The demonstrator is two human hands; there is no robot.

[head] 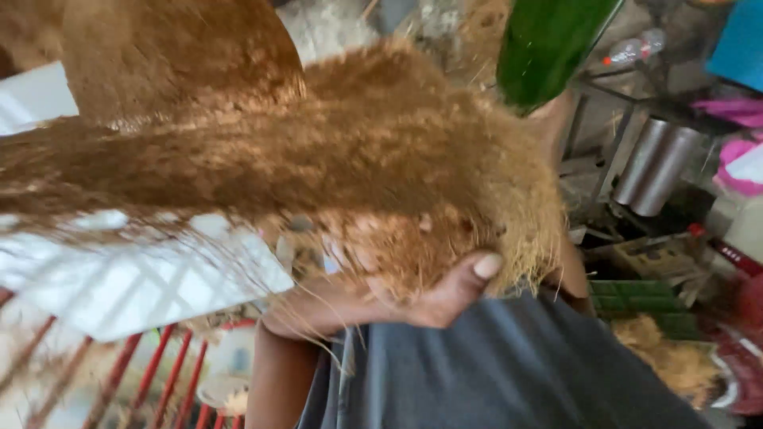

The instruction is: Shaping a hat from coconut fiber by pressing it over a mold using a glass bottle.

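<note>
A big, loose bundle of golden-brown coir fibre fills most of the head view, blurred by motion. My left hand comes in from the lower left and grips the bundle's underside, thumb pressed up into the strands. A bare forearm runs up the bundle's right edge, towards a bit of skin under a glossy green shape. The hand on that side is buried behind the fibre. Below the bundle is my grey clothing.
At the left is a white sheet over red bars. To the right stand a metal cylinder, green crates, more loose fibre and pink cloth. A plastic bottle lies at the top right.
</note>
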